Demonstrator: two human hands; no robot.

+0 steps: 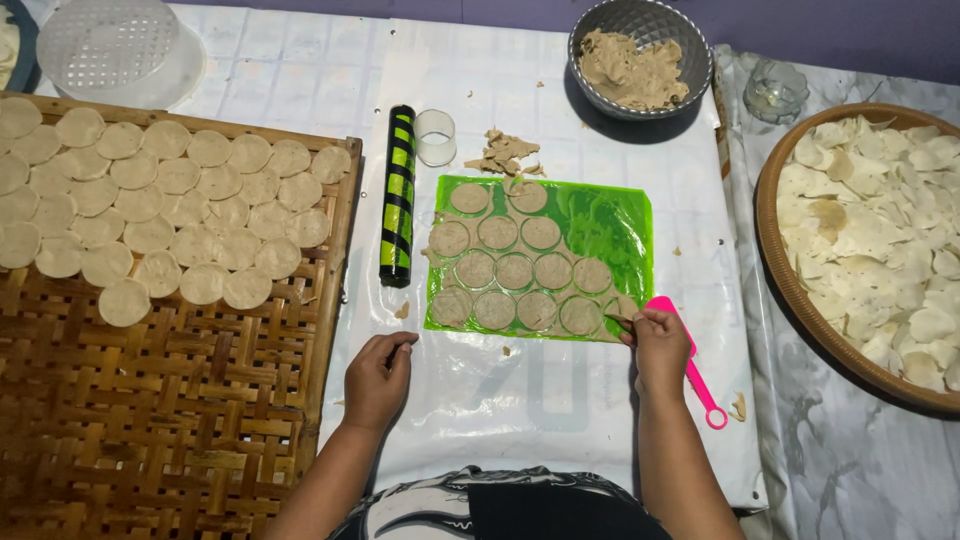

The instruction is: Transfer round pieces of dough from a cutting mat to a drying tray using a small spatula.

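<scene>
A pink spatula is gripped in the right hand, its tip worked under the dough at the near right corner of the green sheet, where the cut dough rounds lie in rows. The left hand is rested loosely curled and holding nothing on the counter. The blade is best kept flat and slid slowly, so that thin rounds are lifted untorn.

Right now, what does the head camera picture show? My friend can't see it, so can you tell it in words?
A person's right hand, holding a pink spatula, picks at the corner of a green sheet covered with cut dough rounds, while the left hand rests on the white table cover. More rounds lie on a woven bamboo tray at left; a bowl of dough sits behind.
</scene>
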